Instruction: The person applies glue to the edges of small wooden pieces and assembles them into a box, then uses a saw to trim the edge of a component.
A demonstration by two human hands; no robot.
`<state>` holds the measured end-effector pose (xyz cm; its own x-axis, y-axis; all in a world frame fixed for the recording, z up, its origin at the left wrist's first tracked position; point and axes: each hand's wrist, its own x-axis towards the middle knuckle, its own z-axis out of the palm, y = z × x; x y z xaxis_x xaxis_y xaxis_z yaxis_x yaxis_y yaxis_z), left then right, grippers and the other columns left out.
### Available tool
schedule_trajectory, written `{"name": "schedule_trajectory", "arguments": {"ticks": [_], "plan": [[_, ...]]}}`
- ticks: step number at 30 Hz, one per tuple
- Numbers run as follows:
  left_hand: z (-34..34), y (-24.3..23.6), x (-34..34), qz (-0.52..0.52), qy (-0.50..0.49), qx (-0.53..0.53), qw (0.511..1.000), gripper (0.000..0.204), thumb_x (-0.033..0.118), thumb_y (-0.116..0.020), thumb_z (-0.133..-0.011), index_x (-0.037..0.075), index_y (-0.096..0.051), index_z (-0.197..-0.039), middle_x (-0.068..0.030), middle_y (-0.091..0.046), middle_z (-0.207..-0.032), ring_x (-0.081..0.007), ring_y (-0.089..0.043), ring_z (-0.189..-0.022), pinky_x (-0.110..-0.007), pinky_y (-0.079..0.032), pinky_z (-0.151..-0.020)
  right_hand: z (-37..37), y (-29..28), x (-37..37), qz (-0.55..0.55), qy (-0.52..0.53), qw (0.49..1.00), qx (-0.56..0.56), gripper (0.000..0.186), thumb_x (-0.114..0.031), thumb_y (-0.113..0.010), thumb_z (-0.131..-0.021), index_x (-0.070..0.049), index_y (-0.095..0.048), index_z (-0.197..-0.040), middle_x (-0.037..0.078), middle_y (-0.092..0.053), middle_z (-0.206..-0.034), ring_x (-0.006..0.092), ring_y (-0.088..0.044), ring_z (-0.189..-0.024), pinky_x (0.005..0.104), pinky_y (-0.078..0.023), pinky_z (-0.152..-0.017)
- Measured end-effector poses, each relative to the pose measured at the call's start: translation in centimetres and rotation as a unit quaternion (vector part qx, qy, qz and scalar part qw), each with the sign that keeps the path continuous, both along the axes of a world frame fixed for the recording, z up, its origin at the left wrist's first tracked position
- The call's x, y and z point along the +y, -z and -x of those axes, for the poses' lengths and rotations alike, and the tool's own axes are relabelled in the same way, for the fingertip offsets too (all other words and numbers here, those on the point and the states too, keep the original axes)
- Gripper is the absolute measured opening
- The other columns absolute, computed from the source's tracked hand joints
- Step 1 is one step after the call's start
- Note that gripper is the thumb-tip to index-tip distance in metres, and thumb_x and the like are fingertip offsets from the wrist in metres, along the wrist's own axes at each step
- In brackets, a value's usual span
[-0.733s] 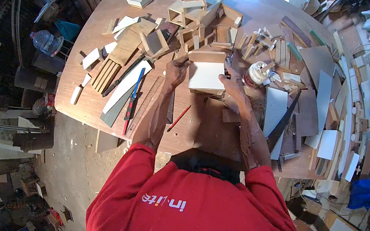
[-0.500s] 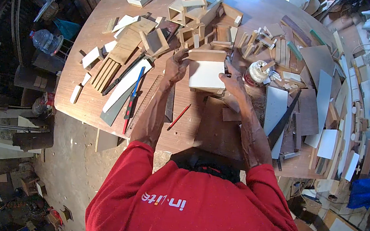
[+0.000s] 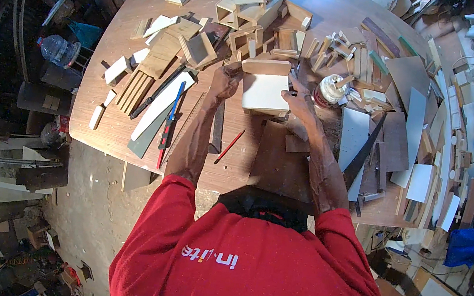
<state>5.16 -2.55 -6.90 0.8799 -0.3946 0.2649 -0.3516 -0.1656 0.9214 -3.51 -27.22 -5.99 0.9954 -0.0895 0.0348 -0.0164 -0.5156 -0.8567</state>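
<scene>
White-faced wooden box (image 3: pixel 264 94): located near the middle of the workbench (image 3: pixel 115 130), between both hands, white face up, with a tan upright strip (image 3: pixel 266 67) along its far edge. From my remote station I read the left hand (image 3: pixel 225 82) as closed on the left edge, its fingertips in shadow; the right hand (image 3: pixel 300 104) is clamped on the right edge. I cannot tell whether the underside touches the bench.

For a sound hold, I would apply equal, light pressure from both sides; uneven squeezing could rack the joints. Support the box low on its walls and avoid pushing on the strip. I would check that strip and panel meet squarely, and mind the open jar (image 3: pixel 330 92) just beyond the right hand. The red pencil (image 3: pixel 229 146) lies nearer the body, clear of the box.
</scene>
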Motion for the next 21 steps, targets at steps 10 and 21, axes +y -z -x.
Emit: {"name": "schedule_trajectory", "arguments": {"ticks": [10, 21], "plan": [[0.0, 0.7, 0.1, 0.017, 0.005, -0.004, 1.000, 0.032, -0.008, -0.049, -0.083, -0.003, -0.065, -0.110, -0.0088, -0.070, -0.102, -0.0137, -0.062, -0.093, -0.027, -0.049, -0.082, 0.9, -2.7, 0.8, -0.035, 0.001, 0.999, 0.034, 0.061, -0.016, -0.065, -0.083, -0.008, -0.044, -0.140, 0.020, -0.054, -0.133, 0.0286, -0.051, -0.122, 0.0375, -0.040, -0.100], [-0.1, 0.1, -0.7, 0.099, 0.023, 0.098, 0.990, 0.037, 0.001, -0.058, -0.089, -0.002, -0.053, -0.125, -0.0114, -0.066, -0.105, -0.0171, -0.061, -0.098, -0.030, -0.049, -0.087, 0.4, -1.2, 0.1, -0.015, 0.014, 0.999, 0.050, 0.062, -0.014, -0.058, -0.081, -0.002, -0.042, -0.139, 0.024, -0.053, -0.131, 0.0313, -0.050, -0.122, 0.0405, -0.040, -0.100]]}}
